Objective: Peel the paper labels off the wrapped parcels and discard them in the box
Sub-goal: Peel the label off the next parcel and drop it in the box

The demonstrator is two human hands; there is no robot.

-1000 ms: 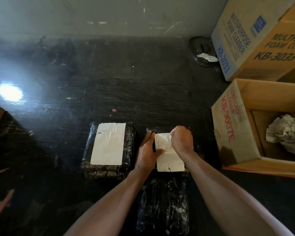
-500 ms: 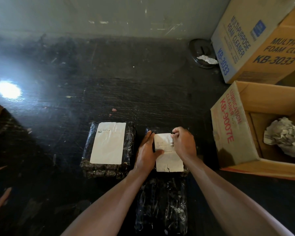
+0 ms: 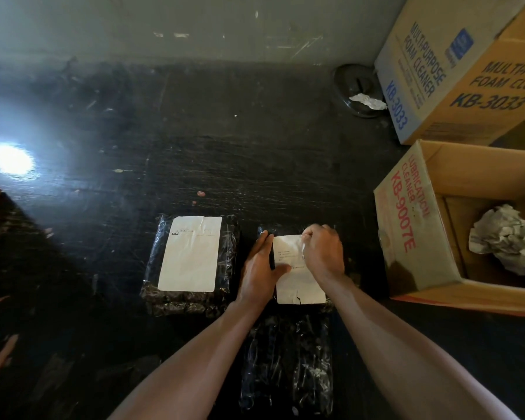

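Observation:
Two black plastic-wrapped parcels lie side by side on the dark floor. The left parcel [image 3: 152, 268] carries a full white paper label [image 3: 190, 253]. On the right parcel [image 3: 341, 286] a second white label [image 3: 299, 283] has a small tear at its near edge. My left hand [image 3: 259, 268] lies flat on the parcel's left side, thumb on the label. My right hand [image 3: 323, 253] pinches the label's far right corner, which looks slightly lifted. The open cardboard box [image 3: 406, 237] at the right holds crumpled paper [image 3: 503, 237].
A third wrapped parcel [image 3: 285, 365] without a visible label lies between my forearms. A closed cardboard box [image 3: 455, 71] stands at the far right by the wall, with a dark round lid [image 3: 353, 83] and a paper scrap [image 3: 367, 101] beside it.
My right hand has shifted a little nearer along the label's top right corner, with its fingers now pinching the edge. The left hand and the parcels stay put.

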